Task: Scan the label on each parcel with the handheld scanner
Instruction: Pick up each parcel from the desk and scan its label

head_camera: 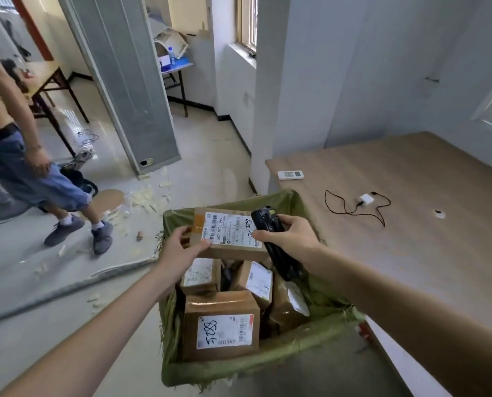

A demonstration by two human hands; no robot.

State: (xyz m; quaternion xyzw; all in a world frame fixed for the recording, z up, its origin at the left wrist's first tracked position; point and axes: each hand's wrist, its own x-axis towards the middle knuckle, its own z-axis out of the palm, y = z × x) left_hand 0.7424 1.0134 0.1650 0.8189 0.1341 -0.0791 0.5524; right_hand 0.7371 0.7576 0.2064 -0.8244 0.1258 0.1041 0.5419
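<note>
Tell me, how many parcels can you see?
5: one held by the left hand, box; two behind the 5288 box at; a bag. More may lie hidden.

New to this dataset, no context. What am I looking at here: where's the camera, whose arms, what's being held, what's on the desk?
There is one picture, taken by a wide-angle camera worn on a person's head, looking forward and down. No robot: the two bare arms belong to the wearer.

The left hand grips a cardboard parcel by its edge, white label facing up. The right hand grips a black handheld scanner right beside that label.

Below them stands an open green woven sack holding more labelled parcels, the nearest marked 5288.

At right is a wooden desk with a white remote and a white charger with a dark cable. Another person stands at left.
</note>
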